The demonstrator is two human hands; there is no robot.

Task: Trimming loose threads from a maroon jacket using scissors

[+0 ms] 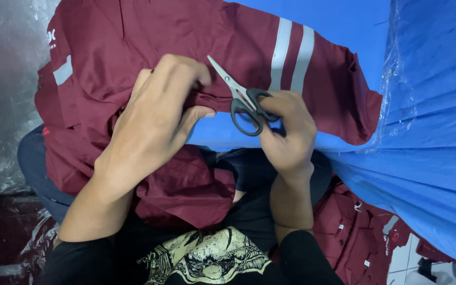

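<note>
Now the left hand pinches a fold of the maroon fabric garment with grey reflective stripes, while right hand fingers grip closed black-handled steel scissors.

open: blue sheet upper right | blocked: maroon garment centre-left, plastic wrap far left

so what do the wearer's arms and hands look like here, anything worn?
Both hands are bare: no gloves, rings or watch visible on the left hand or the right hand. The forearms are bare too, with black sleeves pushed up near the elbows. The sleeves belong to a black top with a pale cream graphic print on the chest.
</note>
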